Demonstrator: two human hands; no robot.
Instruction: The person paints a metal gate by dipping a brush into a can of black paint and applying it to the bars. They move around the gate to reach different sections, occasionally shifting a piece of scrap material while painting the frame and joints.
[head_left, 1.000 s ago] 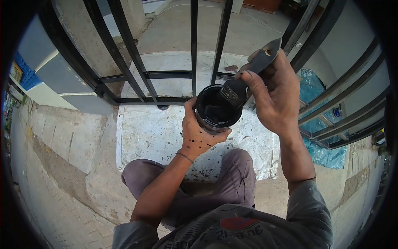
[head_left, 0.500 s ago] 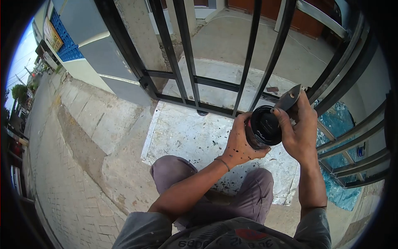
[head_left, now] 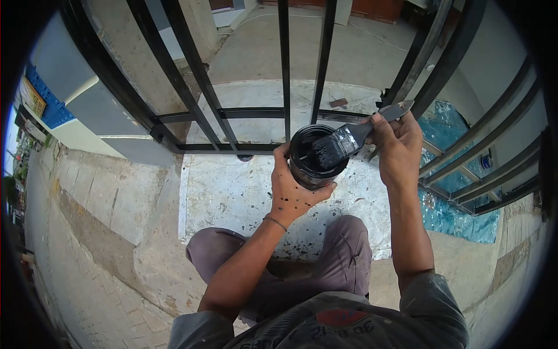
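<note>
My left hand [head_left: 293, 192] is wrapped round a can of black paint [head_left: 314, 181], tilted a little, its dark inside facing me. Black specks dot the back of that hand. In my right hand [head_left: 401, 145] a paintbrush [head_left: 347, 138] is gripped by its grey handle. Its metal band lies over the can's right rim, and the black, wet-looking bristles reach across the opening. Just beyond the can stands a black metal gate [head_left: 253, 113] with upright bars and a low cross rail.
A paint-spattered white sheet [head_left: 226, 180] covers the ground under the gate. Blue sheeting [head_left: 444, 125] lies to the right beneath more metal bars [head_left: 488, 154]. A brown chip [head_left: 338, 102] rests behind the gate. Paving [head_left: 87, 262] runs along the left.
The brush has come up out of the can, so its bristles and metal band now show. My view has shifted, moving hands, can and gate leftward in it.
</note>
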